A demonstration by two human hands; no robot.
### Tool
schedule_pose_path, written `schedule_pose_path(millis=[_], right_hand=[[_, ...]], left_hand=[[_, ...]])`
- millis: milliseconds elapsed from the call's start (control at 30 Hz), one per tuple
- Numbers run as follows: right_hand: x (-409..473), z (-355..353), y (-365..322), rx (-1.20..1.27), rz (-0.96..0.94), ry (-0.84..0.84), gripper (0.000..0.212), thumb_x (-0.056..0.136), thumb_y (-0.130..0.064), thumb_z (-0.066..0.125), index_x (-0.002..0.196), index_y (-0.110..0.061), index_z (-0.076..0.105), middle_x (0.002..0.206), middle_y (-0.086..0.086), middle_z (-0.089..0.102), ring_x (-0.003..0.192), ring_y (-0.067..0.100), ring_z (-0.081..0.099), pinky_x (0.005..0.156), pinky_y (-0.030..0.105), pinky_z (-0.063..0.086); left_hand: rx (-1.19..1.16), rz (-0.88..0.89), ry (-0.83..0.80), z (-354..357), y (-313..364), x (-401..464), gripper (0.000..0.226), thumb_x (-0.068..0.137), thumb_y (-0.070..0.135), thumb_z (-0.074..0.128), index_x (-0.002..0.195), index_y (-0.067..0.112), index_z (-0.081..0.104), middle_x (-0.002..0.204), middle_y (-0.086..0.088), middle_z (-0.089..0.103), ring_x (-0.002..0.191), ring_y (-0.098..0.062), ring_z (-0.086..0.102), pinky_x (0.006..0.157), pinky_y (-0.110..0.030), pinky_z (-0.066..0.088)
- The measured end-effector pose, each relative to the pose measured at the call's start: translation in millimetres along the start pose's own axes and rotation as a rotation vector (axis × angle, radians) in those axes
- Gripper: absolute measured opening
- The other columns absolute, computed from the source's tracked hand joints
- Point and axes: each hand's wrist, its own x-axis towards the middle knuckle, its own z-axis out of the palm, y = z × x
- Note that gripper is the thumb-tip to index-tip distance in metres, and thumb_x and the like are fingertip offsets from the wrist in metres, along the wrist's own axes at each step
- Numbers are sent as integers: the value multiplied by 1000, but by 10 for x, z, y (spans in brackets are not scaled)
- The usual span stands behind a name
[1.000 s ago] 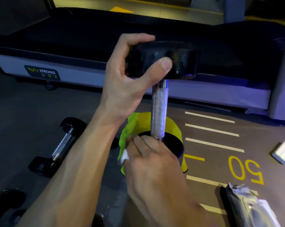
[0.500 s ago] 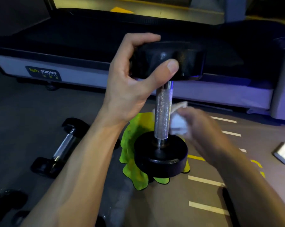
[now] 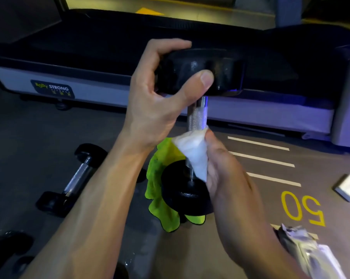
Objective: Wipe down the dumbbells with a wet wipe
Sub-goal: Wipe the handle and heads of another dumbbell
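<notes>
A black dumbbell [image 3: 197,119] with a knurled metal handle stands upright, its lower head over a lime-green cloth [image 3: 160,200] on the floor. My left hand [image 3: 162,93] grips the upper head from the left, thumb across its front. My right hand [image 3: 224,168] holds a white wet wipe [image 3: 192,154] wrapped against the lower part of the handle, just above the bottom head.
A second dumbbell [image 3: 73,180] lies on the floor at the left, and more black weights [image 3: 9,248] sit at the bottom left. A treadmill [image 3: 79,73] spans the back. A wipes packet [image 3: 309,252] lies at the bottom right, a white adapter [image 3: 349,186] at the right.
My right hand has come round from the right of the handle to its front and lower part, the wipe now wrapped on the handle. The left hand keeps its grip.
</notes>
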Motion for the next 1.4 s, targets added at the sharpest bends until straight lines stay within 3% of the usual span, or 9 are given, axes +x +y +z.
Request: schedule_pose_path(millis=[133, 267, 433, 633, 800, 900, 1100, 1200, 1400], right_hand=[[401, 25, -344, 143, 73, 133, 55, 91, -51, 41, 96, -10, 77, 100, 12, 78, 90, 34, 74, 88, 49, 58], [614, 56, -452, 306, 190, 87, 44, 96, -39, 38, 78, -6, 61, 69, 18, 56, 54, 28, 52, 55, 34, 44], [403, 177, -339, 73, -50, 304, 50, 100, -36, 40, 67, -19, 73, 75, 3, 73, 71, 23, 63, 71, 37, 48], [223, 382, -212, -14, -593, 293, 36, 110, -14, 32, 133, -18, 60, 125, -7, 69, 121, 3, 61, 98, 19, 44], [507, 221, -461, 229, -106, 211, 48, 107, -33, 35, 87, -1, 63, 74, 12, 62, 63, 20, 54, 57, 29, 44], [656, 100, -515, 427, -67, 9, 55, 103, -50, 32, 87, -9, 66, 79, 16, 59, 64, 24, 51, 54, 32, 38], [335, -158, -175, -265, -155, -66, 49, 108, -38, 32, 89, -19, 73, 87, 4, 73, 84, 26, 67, 90, 41, 51], [29, -148, -98, -718, -338, 75, 29, 110, -29, 37, 97, -29, 63, 90, -15, 68, 89, 1, 62, 76, 10, 42], [-160, -171, 78, -938, -491, 195, 23, 103, -16, 52, 92, -36, 59, 76, -35, 56, 68, -15, 52, 62, 1, 35]], left_hand=[[-3, 8, -17, -11, 7, -9, 46, 89, 27, 75, 126, 8, 54, 106, 5, 61, 95, 0, 62, 86, -20, 49], [-10, 21, -25, -17, 17, -4, 47, 89, 25, 74, 127, 7, 53, 108, 0, 60, 96, -2, 62, 87, -22, 49], [-22, 22, -33, 3, 6, -13, 47, 89, 24, 75, 127, 6, 54, 108, 1, 60, 96, 1, 62, 87, -18, 49], [-43, 26, -53, 21, 25, -5, 45, 90, 21, 74, 126, 5, 53, 108, 3, 61, 97, 0, 62, 86, -21, 50], [-99, 24, -57, -40, 51, -32, 44, 88, 23, 74, 124, 10, 52, 110, 5, 64, 89, -11, 67, 76, -30, 56], [-173, -1, -81, -52, 71, -57, 43, 90, 20, 72, 125, 11, 49, 99, 11, 69, 59, -27, 65, 50, -34, 53], [-137, -11, -35, -79, 51, -47, 44, 85, 25, 74, 123, 14, 53, 118, -8, 61, 102, -7, 63, 86, -24, 54], [-146, -16, -36, -59, 52, -56, 46, 84, 25, 75, 123, 14, 53, 118, -7, 61, 104, -10, 63, 92, -28, 53], [-187, -66, 14, -23, -32, -143, 84, 84, 42, 83, 147, 9, 38, 140, -7, 56, 121, -5, 59, 102, -24, 48]])
